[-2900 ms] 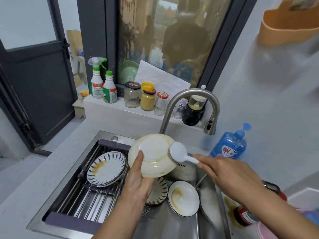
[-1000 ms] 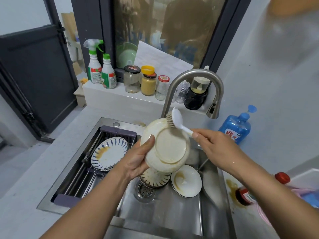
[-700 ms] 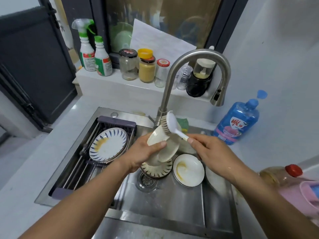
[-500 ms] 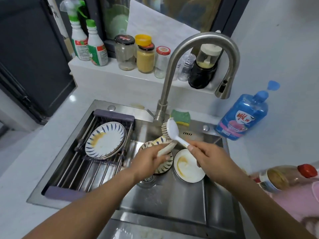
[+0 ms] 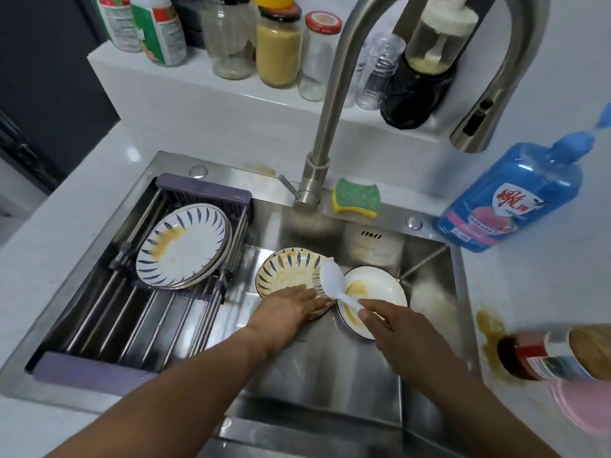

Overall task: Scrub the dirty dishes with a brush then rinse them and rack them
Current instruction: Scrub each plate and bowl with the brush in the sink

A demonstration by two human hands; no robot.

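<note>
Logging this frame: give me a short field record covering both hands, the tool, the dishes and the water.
left hand: rests on the near rim of the patterned bowl in the sink; grip unclear
right hand: grips the brush by its handle, head at the bowl's right edge
white plate: yellow-stained, in the sink right of the bowl
patterned plate: yellow-stained, lying on the rack
faucet: no water visible

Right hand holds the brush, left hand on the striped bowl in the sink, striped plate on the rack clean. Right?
No. Head view shows the striped plate on the rack stained yellow-brown, not clean. Rest holds: right hand holds the brush, left hand on the striped bowl in the sink.
</note>
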